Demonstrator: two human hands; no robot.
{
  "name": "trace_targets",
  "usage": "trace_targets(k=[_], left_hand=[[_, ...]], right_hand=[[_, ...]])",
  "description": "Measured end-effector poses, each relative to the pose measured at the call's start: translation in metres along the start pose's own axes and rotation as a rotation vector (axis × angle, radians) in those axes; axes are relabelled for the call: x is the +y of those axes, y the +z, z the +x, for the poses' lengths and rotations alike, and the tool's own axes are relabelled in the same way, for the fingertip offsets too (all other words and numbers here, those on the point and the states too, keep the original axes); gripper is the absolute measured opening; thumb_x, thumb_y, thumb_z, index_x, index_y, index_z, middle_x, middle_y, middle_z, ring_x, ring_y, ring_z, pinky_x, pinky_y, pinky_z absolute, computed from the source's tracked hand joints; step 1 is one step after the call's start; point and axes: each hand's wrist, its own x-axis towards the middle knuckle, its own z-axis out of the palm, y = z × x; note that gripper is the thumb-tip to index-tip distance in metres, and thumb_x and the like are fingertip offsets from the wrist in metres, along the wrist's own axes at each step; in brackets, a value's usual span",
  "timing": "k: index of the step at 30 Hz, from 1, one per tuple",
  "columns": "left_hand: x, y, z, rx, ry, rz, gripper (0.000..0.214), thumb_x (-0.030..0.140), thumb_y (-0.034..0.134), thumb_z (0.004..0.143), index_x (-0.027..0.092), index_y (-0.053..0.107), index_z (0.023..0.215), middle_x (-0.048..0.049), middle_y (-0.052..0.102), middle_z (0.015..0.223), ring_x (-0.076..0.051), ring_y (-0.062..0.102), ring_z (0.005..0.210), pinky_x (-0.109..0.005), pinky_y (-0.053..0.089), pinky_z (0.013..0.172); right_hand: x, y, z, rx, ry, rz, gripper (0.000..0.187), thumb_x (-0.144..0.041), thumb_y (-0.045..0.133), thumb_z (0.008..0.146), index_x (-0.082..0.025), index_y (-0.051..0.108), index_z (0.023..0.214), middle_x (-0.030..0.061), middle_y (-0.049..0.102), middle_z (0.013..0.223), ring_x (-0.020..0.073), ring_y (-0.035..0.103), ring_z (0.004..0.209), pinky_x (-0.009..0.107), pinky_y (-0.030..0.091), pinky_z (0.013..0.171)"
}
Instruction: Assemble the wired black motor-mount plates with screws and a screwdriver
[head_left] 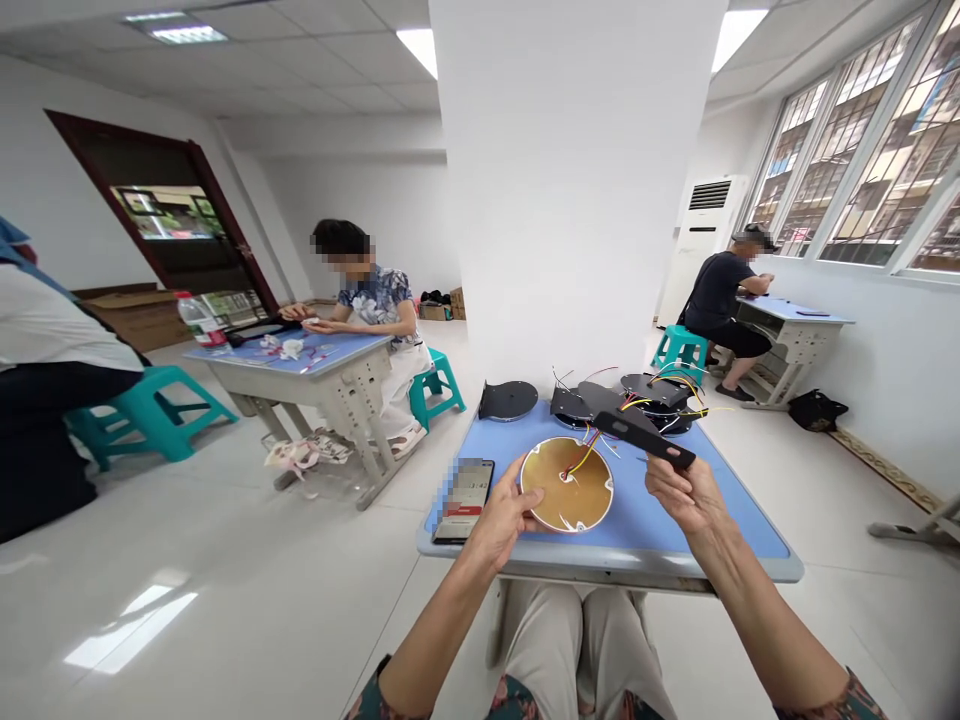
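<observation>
Gold disc [566, 485], rim under left hand [502, 520]

Phone screen [463, 500]: lit, rows of small characters over a red band; too small and partly pixelated to read.
Water bottle label [198, 326]: red print, no legible wording.
Gold disc [566, 485]: no legible print; white marks only.
Black bar [645, 440]: no legible marking.
Signboards beyond the windows [799, 235]: coloured, too small to read.
Result: no text, brand or number read with certainty.
</observation>
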Motion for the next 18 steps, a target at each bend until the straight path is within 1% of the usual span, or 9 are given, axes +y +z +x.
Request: trace_targets(k=[3, 6, 9, 12, 14, 16, 18], left_hand=[[-0.001, -0.005, -0.002, 0.009, -0.023, -0.023, 0.087, 0.019, 0.081, 0.069, 0.022, 0.047, 0.149, -0.0148, 0.07, 0.127, -0.03, 0.073, 0.104, -0.035, 0.066, 0.074], [-0.003, -0.008, -0.002, 0.011, -0.014, -0.047, 0.086, 0.018, 0.082, 0.069, 0.022, 0.049, 0.148, -0.014, 0.07, 0.126, -0.031, 0.073, 0.104, -0.036, 0.066, 0.076], [-0.002, -0.012, -0.001, 0.027, 0.004, -0.054, 0.082, 0.017, 0.081, 0.07, 0.022, 0.051, 0.146, -0.0138, 0.068, 0.13, -0.03, 0.072, 0.106, -0.036, 0.066, 0.079], [0.001, -0.017, 0.001, 0.047, 0.01, -0.065, 0.078, 0.016, 0.08, 0.071, 0.022, 0.053, 0.143, -0.014, 0.068, 0.131, -0.03, 0.072, 0.107, -0.036, 0.065, 0.08], [0.007, -0.021, 0.002, 0.039, 0.016, -0.065, 0.076, 0.016, 0.079, 0.071, 0.021, 0.054, 0.142, -0.0142, 0.069, 0.129, -0.03, 0.073, 0.106, -0.036, 0.065, 0.08], [0.014, -0.024, 0.004, 0.023, 0.02, -0.057, 0.076, 0.015, 0.079, 0.071, 0.021, 0.053, 0.142, -0.0146, 0.07, 0.127, -0.03, 0.074, 0.104, -0.036, 0.066, 0.078], [0.022, -0.026, 0.008, 0.011, 0.011, -0.045, 0.074, 0.014, 0.078, 0.072, 0.02, 0.053, 0.142, -0.0152, 0.071, 0.124, -0.03, 0.075, 0.099, -0.037, 0.066, 0.075]], right_hand=[[-0.002, 0.003, 0.008, -0.01, 0.024, 0.077, 0.036, -0.013, 0.072, 0.078, -0.023, 0.039, 0.067, -0.01, 0.042, 0.05, 0.0, 0.019, 0.031, 0.007, 0.029, 0.027], [-0.003, 0.011, 0.013, -0.018, 0.089, 0.029, 0.038, -0.017, 0.073, 0.079, -0.022, 0.038, 0.066, -0.0096, 0.041, 0.048, 0.0003, 0.019, 0.031, 0.008, 0.03, 0.027], [-0.002, 0.018, 0.013, -0.019, 0.041, -0.065, 0.033, -0.018, 0.075, 0.078, -0.021, 0.044, 0.069, -0.0081, 0.048, 0.051, -0.0003, 0.02, 0.032, 0.008, 0.028, 0.028], [-0.001, 0.014, 0.015, -0.002, 0.004, -0.145, 0.029, -0.018, 0.074, 0.08, -0.021, 0.046, 0.072, -0.0069, 0.052, 0.055, 0.0, 0.025, 0.033, 0.008, 0.027, 0.028], [-0.004, 0.007, 0.019, 0.011, -0.003, -0.094, 0.029, -0.016, 0.072, 0.08, -0.021, 0.045, 0.07, -0.0079, 0.048, 0.054, 0.0003, 0.025, 0.032, 0.009, 0.027, 0.026], [-0.01, 0.001, 0.026, 0.014, -0.03, 0.04, 0.026, -0.008, 0.066, 0.08, -0.021, 0.045, 0.071, -0.0092, 0.045, 0.053, 0.0004, 0.025, 0.03, 0.009, 0.026, 0.025], [-0.02, -0.001, 0.034, 0.007, -0.073, 0.192, 0.022, 0.0, 0.059, 0.08, -0.02, 0.05, 0.078, -0.0095, 0.046, 0.055, 0.0006, 0.029, 0.031, 0.007, 0.027, 0.025]])
